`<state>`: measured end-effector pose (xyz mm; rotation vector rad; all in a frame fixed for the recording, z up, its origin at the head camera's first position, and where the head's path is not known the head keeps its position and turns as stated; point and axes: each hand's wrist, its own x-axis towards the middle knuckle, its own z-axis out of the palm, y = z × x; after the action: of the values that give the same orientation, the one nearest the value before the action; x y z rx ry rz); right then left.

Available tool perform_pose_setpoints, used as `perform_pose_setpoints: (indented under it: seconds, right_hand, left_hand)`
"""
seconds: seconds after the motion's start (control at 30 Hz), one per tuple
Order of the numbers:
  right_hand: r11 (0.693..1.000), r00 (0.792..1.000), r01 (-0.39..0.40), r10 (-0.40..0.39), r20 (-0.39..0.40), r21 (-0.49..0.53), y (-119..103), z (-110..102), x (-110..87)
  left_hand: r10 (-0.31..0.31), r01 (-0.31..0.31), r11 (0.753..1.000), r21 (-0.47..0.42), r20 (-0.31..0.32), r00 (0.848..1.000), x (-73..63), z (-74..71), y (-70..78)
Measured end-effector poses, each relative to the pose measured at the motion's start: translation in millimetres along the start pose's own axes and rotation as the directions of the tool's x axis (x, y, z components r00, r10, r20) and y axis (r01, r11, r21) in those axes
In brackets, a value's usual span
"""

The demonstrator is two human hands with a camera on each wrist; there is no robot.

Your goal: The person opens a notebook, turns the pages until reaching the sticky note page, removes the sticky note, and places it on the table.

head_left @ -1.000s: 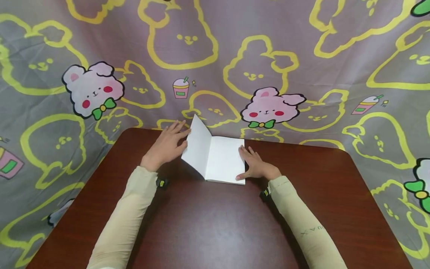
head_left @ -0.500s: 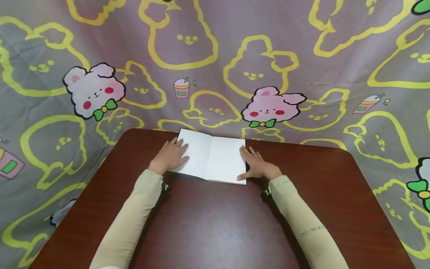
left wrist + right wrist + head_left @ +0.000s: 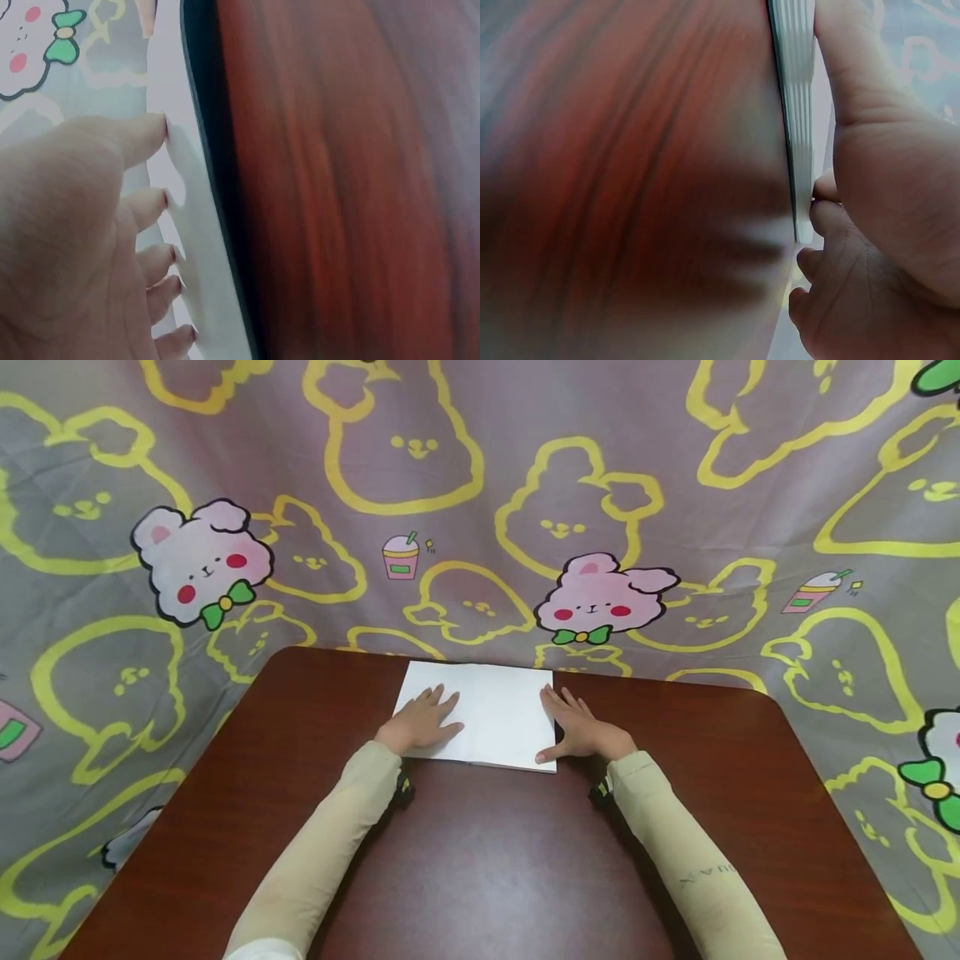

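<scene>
An opened notebook (image 3: pixel 498 714) with blank white pages lies flat near the back edge of the table. My left hand (image 3: pixel 422 722) rests on its left page, fingers spread. In the left wrist view the fingertips touch the white paper (image 3: pixel 202 217), and a dark cover edge shows below it. At the notebook's right edge lies my right hand (image 3: pixel 583 733), thumb and fingers spread apart with their tips on the right page. The right wrist view shows the stacked page edges (image 3: pixel 801 135) beside the right thumb (image 3: pixel 855 67).
The brown wooden table (image 3: pixel 480 860) reaches toward me and out to both sides. A grey cloth (image 3: pixel 450 435) printed with yellow outlines and bunny faces hangs right behind the table and along its sides.
The raised left page has come down flat. My left hand has moved right, from the page's outer edge onto its surface. My right hand has stayed at the right edge.
</scene>
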<state>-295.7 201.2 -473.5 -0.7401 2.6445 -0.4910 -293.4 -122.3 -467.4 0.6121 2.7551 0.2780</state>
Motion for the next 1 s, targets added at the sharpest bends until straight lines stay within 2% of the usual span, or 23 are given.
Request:
perform_pose_setpoints:
  seconds: [0.27, 0.5, 0.7, 1.0]
  right_hand:
    - [1.000, 1.000, -0.008, 0.009, -0.022, 0.015, 11.9, -3.5, -10.4]
    - [0.999, 1.000, -0.011, 0.012, -0.013, 0.051, 21.1, -2.7, -17.6]
    - [0.996, 1.000, -0.006, 0.007, -0.009, 0.088, 21.9, -2.7, -17.8]
    - [0.995, 1.000, 0.001, 0.001, -0.020, 0.101, 23.2, -0.9, -19.4]
  left_hand:
    - [-0.020, 0.020, 1.000, -0.024, -0.011, 1.000, 5.9, 7.1, 15.0]
    - [-0.034, 0.034, 0.999, -0.002, -0.027, 0.999, 6.6, 13.2, 29.4]
    - [-0.060, 0.059, 0.998, -0.013, -0.040, 0.997, 3.1, 12.5, 35.5]
    - [-0.096, 0.097, 0.995, 0.010, -0.051, 0.994, 7.3, 16.7, 42.9]
